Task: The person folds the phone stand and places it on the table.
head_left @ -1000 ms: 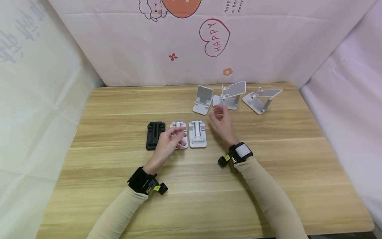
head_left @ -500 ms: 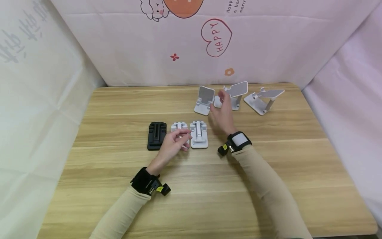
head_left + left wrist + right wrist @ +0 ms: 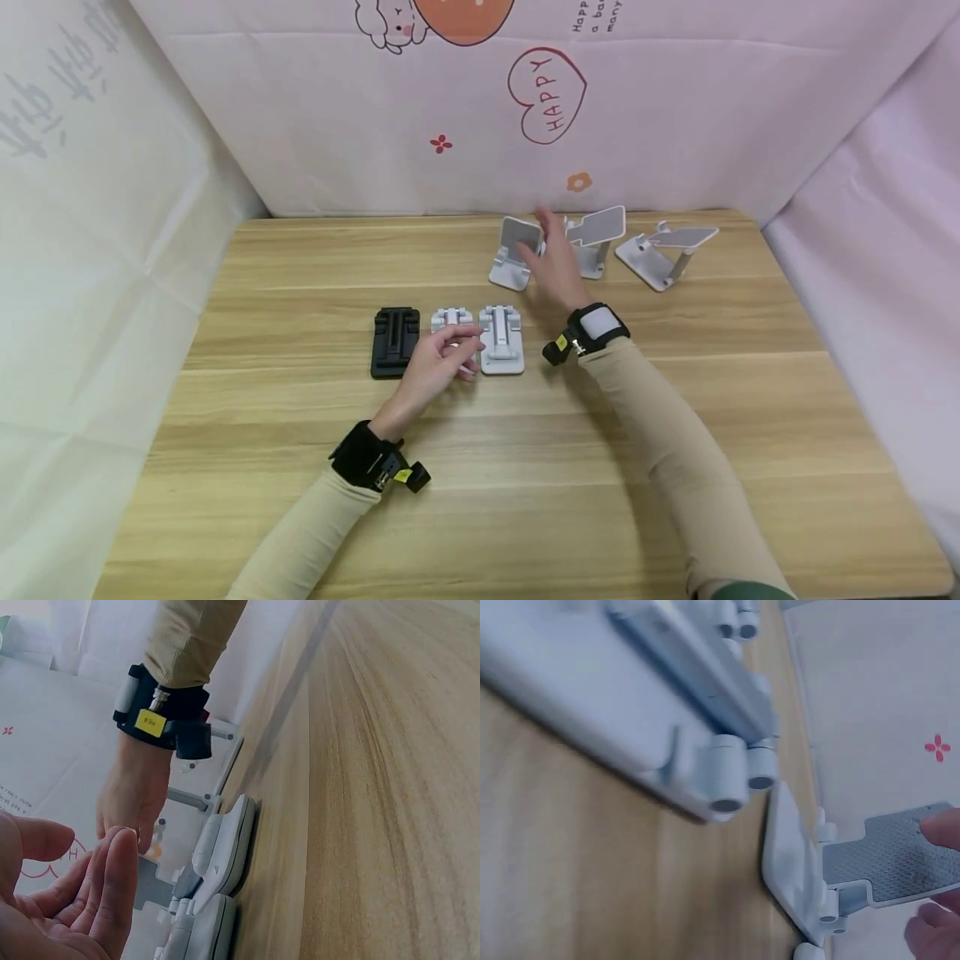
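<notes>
My left hand (image 3: pixel 435 362) hangs loosely curled over the middle folded white phone stand (image 3: pixel 452 317), partly hiding it. Nothing is between its fingers in the left wrist view. My right hand (image 3: pixel 558 267) is at the leftmost unfolded white phone stand (image 3: pixel 510 271), its thumb and fingers spread. In the right wrist view the thumb (image 3: pixel 945 829) overlaps the front of that stand's grey pad (image 3: pixel 889 862), with other fingertips by its edge. Beside the left hand lie a folded black phone stand (image 3: pixel 393 342) and another folded white stand (image 3: pixel 501 337).
Two more unfolded white stands, a middle one (image 3: pixel 600 229) and a right one (image 3: pixel 656 258), stand along the back of the wooden table (image 3: pixel 315 275). A white printed cloth (image 3: pixel 360 125) hangs behind. Black camera bands, one on the right wrist (image 3: pixel 596 325), circle both wrists.
My right hand has moved away from me, to the leftmost unfolded stand, and its fingers have spread. The left hand has shifted slightly right over the folded stands.
</notes>
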Demonstrator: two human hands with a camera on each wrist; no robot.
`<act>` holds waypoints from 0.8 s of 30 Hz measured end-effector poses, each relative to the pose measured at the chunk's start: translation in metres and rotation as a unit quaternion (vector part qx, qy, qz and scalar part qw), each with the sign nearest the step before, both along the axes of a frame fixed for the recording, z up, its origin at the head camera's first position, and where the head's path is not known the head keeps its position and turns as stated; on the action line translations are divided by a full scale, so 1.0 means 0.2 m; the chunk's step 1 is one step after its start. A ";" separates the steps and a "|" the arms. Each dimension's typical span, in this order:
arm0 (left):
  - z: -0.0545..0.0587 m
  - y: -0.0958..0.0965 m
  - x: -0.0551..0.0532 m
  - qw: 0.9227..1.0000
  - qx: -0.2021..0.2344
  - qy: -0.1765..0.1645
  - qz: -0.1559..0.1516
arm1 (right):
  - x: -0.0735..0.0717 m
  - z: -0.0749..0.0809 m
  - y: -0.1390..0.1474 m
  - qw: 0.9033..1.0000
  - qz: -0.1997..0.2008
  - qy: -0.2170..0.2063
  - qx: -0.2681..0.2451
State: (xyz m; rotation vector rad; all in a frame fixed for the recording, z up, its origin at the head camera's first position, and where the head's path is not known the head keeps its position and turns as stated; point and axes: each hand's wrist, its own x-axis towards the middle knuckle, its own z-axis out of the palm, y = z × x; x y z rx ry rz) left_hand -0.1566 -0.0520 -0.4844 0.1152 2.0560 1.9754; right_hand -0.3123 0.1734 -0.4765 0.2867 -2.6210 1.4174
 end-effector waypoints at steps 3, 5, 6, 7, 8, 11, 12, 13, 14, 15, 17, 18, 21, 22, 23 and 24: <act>0.00 0.00 0.00 1.000 0.001 0.001 0.001 | -0.04 0.01 -0.01 1.000 0.000 -0.019 0.012; 0.00 0.00 0.00 1.000 0.000 0.001 0.000 | -0.06 0.01 -0.01 0.999 0.000 -0.037 0.014; 0.00 0.00 0.00 1.000 0.000 0.001 -0.001 | -0.06 0.01 -0.01 0.999 0.000 -0.045 0.013; 0.00 0.00 0.00 1.000 -0.001 0.001 -0.002 | -0.06 0.00 -0.02 0.999 -0.002 -0.051 0.013; 0.00 0.00 0.00 1.000 -0.002 0.001 -0.002 | -0.06 0.00 -0.02 0.999 -0.004 -0.052 0.014; 0.00 0.00 0.00 1.000 -0.003 0.000 -0.001 | -0.06 -0.01 -0.02 0.999 -0.009 -0.048 0.011; 0.00 0.00 0.00 1.000 -0.002 0.000 0.000 | -0.06 -0.01 -0.02 0.999 -0.010 -0.044 0.009; 0.00 0.00 0.00 1.000 -0.001 -0.001 0.000 | -0.06 -0.01 -0.02 0.999 -0.010 -0.040 0.007; 0.00 0.00 0.01 1.000 0.000 0.000 0.001 | -0.06 -0.02 -0.02 0.999 -0.010 -0.036 0.005; 0.00 0.00 0.01 1.000 0.001 0.000 0.000 | -0.06 -0.02 -0.02 0.999 -0.010 -0.034 0.002; -0.01 0.00 0.01 1.000 0.001 0.001 -0.002 | -0.06 -0.03 -0.02 0.999 -0.012 -0.029 0.000; -0.01 0.00 0.01 1.000 0.001 0.002 -0.003 | -0.06 -0.03 -0.02 1.000 -0.014 -0.028 0.001; -0.01 0.00 0.01 1.000 0.000 0.006 -0.005 | -0.06 -0.04 -0.03 1.000 -0.021 -0.022 -0.002; -0.01 0.00 0.01 1.000 0.000 0.006 -0.005 | -0.05 -0.04 -0.03 1.000 -0.023 -0.018 -0.003; -0.01 0.00 0.01 1.000 -0.001 0.007 -0.005 | -0.05 -0.04 -0.03 1.000 -0.025 -0.014 -0.005; -0.01 0.00 0.01 1.000 -0.001 0.007 -0.005 | -0.05 -0.04 -0.03 1.000 -0.025 -0.010 -0.008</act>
